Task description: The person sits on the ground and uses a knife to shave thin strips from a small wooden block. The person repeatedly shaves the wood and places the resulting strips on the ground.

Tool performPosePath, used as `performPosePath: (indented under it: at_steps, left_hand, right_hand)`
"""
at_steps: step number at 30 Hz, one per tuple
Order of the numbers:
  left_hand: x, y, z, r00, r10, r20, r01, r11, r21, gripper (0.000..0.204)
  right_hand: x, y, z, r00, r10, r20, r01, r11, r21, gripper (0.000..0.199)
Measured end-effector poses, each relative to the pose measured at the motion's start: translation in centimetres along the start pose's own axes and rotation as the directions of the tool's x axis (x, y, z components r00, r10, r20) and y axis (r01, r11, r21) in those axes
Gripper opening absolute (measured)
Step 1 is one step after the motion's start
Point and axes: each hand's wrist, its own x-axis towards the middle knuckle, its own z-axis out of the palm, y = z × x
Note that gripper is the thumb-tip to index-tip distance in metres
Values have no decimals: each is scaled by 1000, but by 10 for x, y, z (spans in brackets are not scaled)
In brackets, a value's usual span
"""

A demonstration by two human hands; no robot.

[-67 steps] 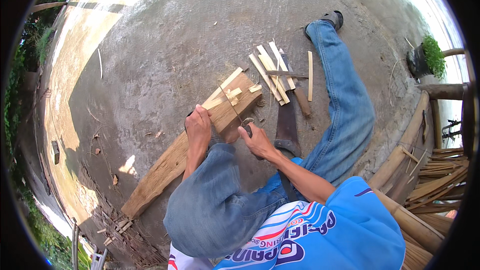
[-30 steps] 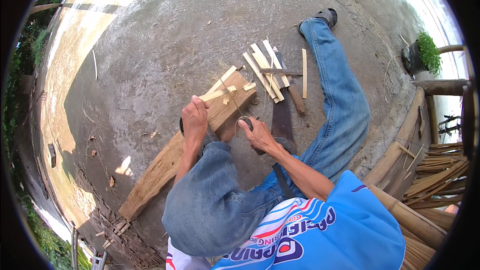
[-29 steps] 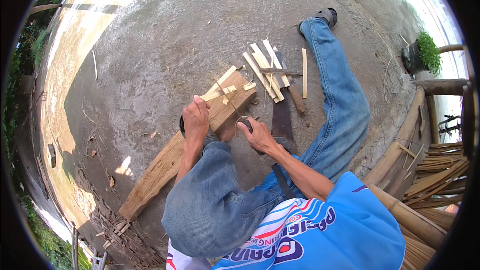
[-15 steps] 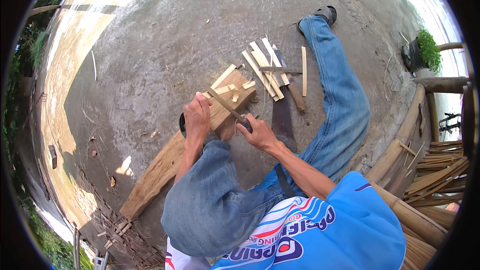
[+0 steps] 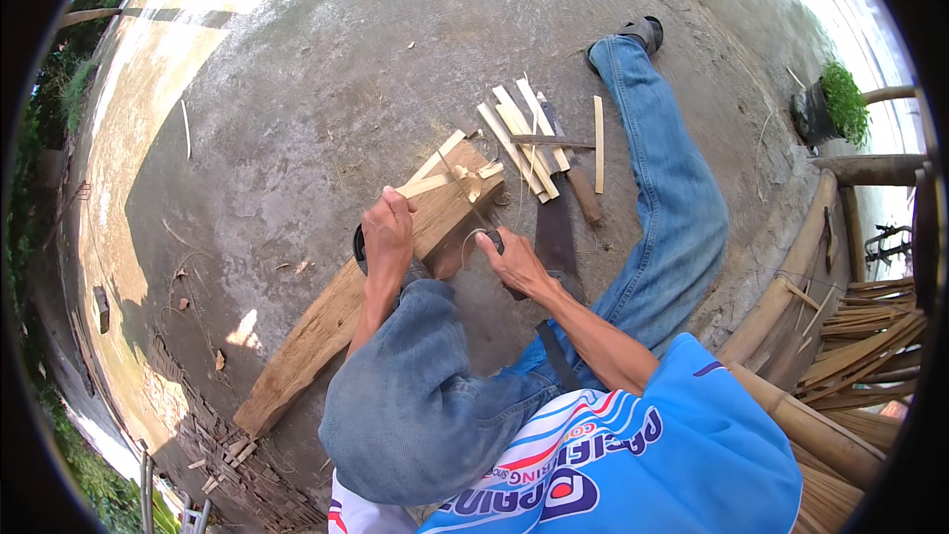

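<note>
ground: we sit on bare concrete (image 5: pixel 297 89), one leg stretched out.
plank: a long wooden plank (image 5: pixel 326 321) lies aslant before us.
strips: cut bamboo strips (image 5: pixel 524 133) lie past its far end.
left hand: our left hand (image 5: pixel 388 237) presses a strip (image 5: pixel 440 183) onto the plank.
right hand: our right hand (image 5: pixel 509 262) grips a dark-handled knife (image 5: pixel 494 242) beside it.

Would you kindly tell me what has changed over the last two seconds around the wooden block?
The right hand drew its knife back along the bamboo strip toward the body. The left hand stayed holding the strip on the wooden plank; the split pieces lay unmoved.
</note>
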Motion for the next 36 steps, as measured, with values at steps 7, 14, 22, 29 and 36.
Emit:
performPosePath:
  at_steps: [7,14,22,29,36]
  left_hand:
    - [4,11,-4,999,44,31,-45,998,32,60]
    - [4,20,-6,998,-2,61,-1,999,49,59]
    - [3,22,-4,999,8,37,-9,1000,28,59]
    - [4,21,-2,999,22,25,-23,999,24,60]
    - [6,14,-2,999,31,32,-31,1000,6,60]
  right_hand:
    - [5,7,1,994,86,-61,-92,990,-105,56]
    - [-11,-10,-6,996,-87,-27,87,996,8,59]
    - [-10,1,-3,990,-132,-44,132,991,-17,52]
    - [3,19,-5,999,41,-32,-42,999,-8,56]
    - [7,17,-2,995,69,-66,-71,997,-20,59]
